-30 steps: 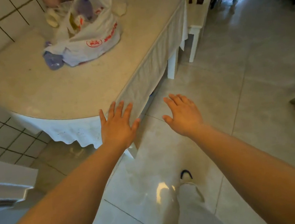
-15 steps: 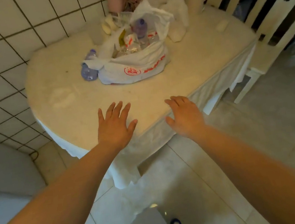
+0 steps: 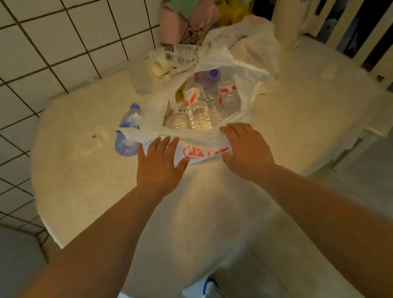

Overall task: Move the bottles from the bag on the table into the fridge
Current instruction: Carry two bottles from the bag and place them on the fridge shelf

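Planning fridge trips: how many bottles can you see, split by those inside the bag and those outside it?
Inside the white bag: 3 clear bottles showing, one at left, one in the middle, one at right; more may be hidden beneath.
Outside, beside the bag: 1 blue bottle lying on the table.
Total visible: 4.

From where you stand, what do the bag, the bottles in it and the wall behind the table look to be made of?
The bag looks like thin white plastic film: it crumples, sags and carries red print. The bottles seem to be clear plastic, ribbed and see-through, with red and white labels. The wall appears to be glazed white ceramic tile, square, with dark grout lines, though the sheen is faint in this light.
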